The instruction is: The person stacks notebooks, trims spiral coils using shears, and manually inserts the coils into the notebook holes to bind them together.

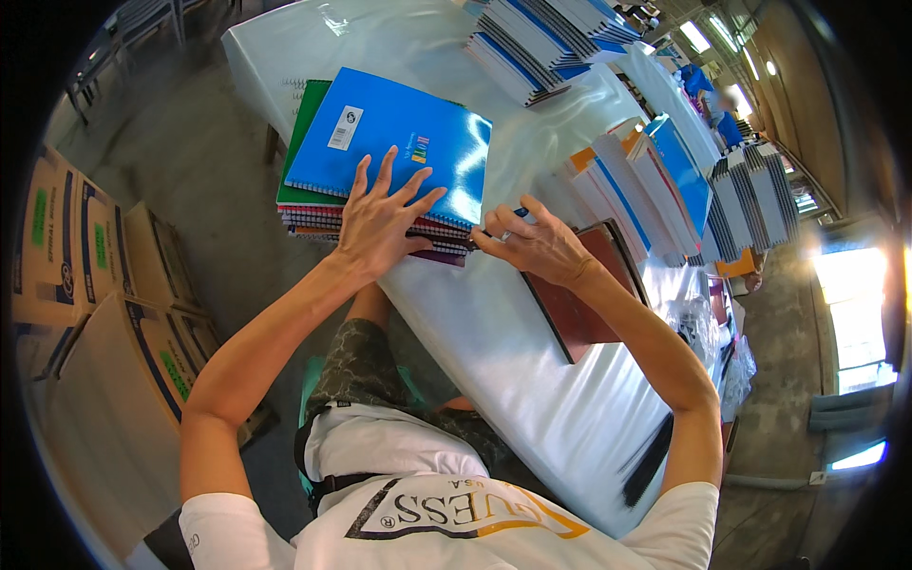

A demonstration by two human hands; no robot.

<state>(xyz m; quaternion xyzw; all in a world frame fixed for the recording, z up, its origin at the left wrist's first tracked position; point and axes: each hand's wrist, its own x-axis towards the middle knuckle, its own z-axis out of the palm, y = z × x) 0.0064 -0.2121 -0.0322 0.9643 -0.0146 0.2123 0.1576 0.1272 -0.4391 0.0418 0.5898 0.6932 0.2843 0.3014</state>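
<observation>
The left hand (pixel 385 218) rests with fingers spread apart on a glossy blue spiral notebook (pixel 394 119), pressing it but clasping nothing. The right grip (pixel 534 237) is closed on a slim dark tool (pixel 520 212) beside the notebook's near right corner; its kind I cannot tell.

The notebook tops a pile at the edge of the desk (pixel 494 347), which wears a shiny pale plastic sheet. I judge it light and bendable, its cover rather slippery, so it is better to hold it along the spiral side.

I count one blue notebook, one green notebook (pixel 309 123) under it, and several red and dark spiral notebooks (pixel 318 217) lower, too squeezed for counting. Farther, there is one flat reddish-brown board (pixel 575 318), and, on the floor side, at least four brown cartons (pixel 100 380).
</observation>
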